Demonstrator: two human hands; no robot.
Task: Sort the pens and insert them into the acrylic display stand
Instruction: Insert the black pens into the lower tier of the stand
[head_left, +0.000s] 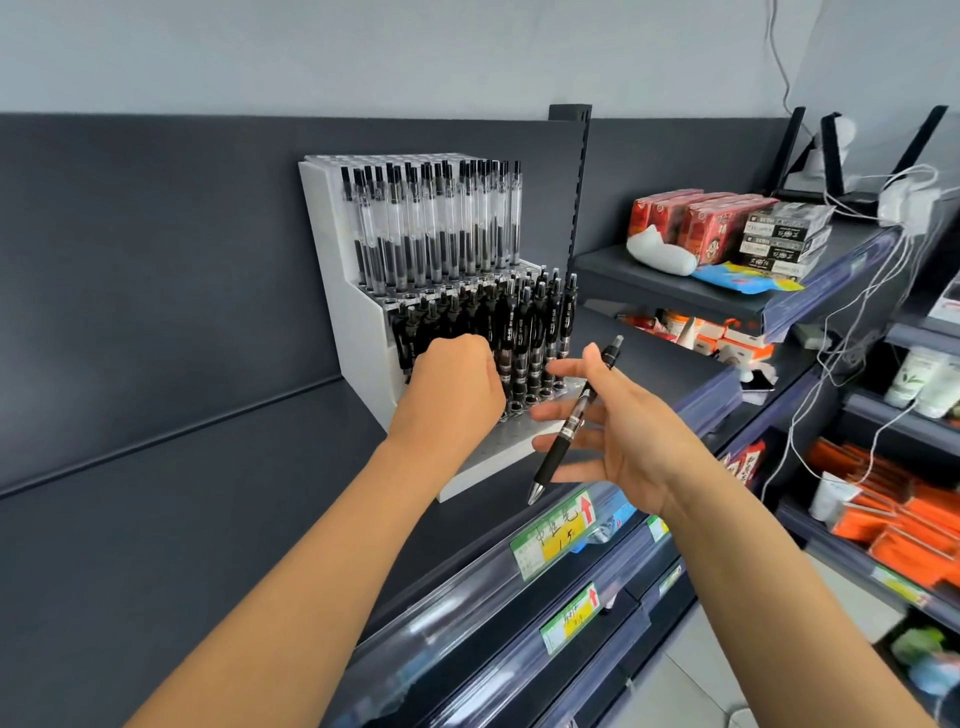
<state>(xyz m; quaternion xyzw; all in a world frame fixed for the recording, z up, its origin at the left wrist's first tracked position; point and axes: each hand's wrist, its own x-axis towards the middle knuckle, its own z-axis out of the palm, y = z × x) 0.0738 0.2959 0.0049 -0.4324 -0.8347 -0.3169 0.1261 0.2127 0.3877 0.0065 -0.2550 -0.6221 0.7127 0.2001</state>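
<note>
Facing a white, stepped acrylic display stand (358, 332) sitting on a dark shelf (208, 467) against the dark back panel; keeping, in its upper tier, a dense row of clear-barrelled pens (431, 223) standing upright in their holes, black ends up; keeping, in its lower tier, a crowd of black pens (524, 332) also standing upright, packed toward the back rows; showing a few open sockets (530, 401) along the front of that lower tier, just ahead of the black pens; reaching with the left hand (452, 384) into the left part of the lower tier, knuckles toward the camera, fingers curling forward among the black pens and hiding behind the back of the hand, so not telling whether grasping one or only touching; holding a single black pen (576, 415) in the right hand (623, 436), just right of the stand's front corner and apart from it; pinning that pen with the thumb against the fingers (563, 370), the others spreading loosely toward the stand; tilting it tip down toward the shelf edge, clicker end up; hovering above yellow-and-green price labels (556, 535) sitting in the shelf's front rail; catching, on the neighbouring shelf to the right, red cartons (685, 218) sitting beside stacked black boxes (784, 234), and lower down, orange packets (893, 519) lying in rows.
</note>
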